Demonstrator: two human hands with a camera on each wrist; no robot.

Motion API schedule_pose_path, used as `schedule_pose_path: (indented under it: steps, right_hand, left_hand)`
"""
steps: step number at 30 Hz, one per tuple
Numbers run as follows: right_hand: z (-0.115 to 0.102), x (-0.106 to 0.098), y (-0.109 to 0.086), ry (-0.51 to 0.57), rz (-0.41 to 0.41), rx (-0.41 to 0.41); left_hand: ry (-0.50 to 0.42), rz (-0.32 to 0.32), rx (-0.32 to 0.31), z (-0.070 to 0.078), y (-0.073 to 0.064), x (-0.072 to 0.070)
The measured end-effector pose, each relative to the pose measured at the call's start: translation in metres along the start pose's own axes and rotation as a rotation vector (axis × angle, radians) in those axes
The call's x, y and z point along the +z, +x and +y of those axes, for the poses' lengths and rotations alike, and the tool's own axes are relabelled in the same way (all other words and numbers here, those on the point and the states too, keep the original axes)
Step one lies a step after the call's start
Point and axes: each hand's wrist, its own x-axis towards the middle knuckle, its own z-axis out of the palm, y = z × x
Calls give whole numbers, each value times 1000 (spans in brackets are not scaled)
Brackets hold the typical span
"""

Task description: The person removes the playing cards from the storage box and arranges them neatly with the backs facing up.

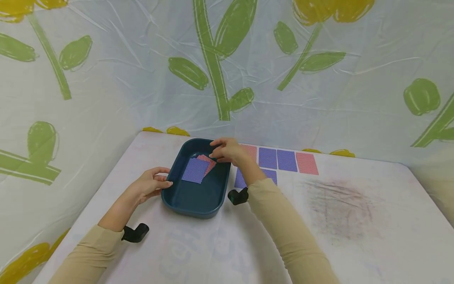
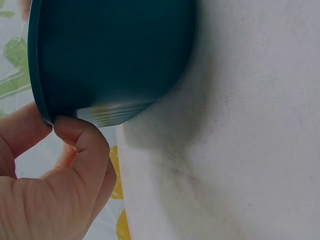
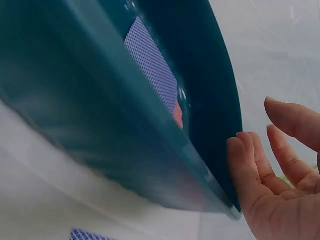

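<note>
A deep dark-teal rectangular tray (image 1: 196, 203) with rounded corners stands on the white-covered table. Inside lie playing cards, face down: a blue-backed card (image 1: 194, 170) over fanned red-backed cards (image 1: 212, 163). At the tray's left side, my left hand (image 1: 150, 184) pinches the rim between thumb and fingers, seen closer in the left wrist view, where the tray (image 2: 115, 50) fills the top. My right hand (image 1: 228, 152) is over the far right corner. In the right wrist view its fingers (image 3: 245, 165) are loosely extended at the rim, with no card in them.
Right of the tray, face-down cards lie in rows, among them a blue card (image 1: 267, 158) and a red card (image 1: 307, 163); my right forearm partly covers some. A dark smudge (image 1: 340, 209) marks the table cover. Behind hangs a flower-patterned sheet (image 1: 142, 86).
</note>
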Motion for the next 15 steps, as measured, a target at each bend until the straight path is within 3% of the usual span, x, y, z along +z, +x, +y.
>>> schedule_pose_path:
  steps: [15]
  right_hand:
    - [7,27,9,-28,63,-39]
  left_hand:
    - [-4,-3,9,-1,-1,1]
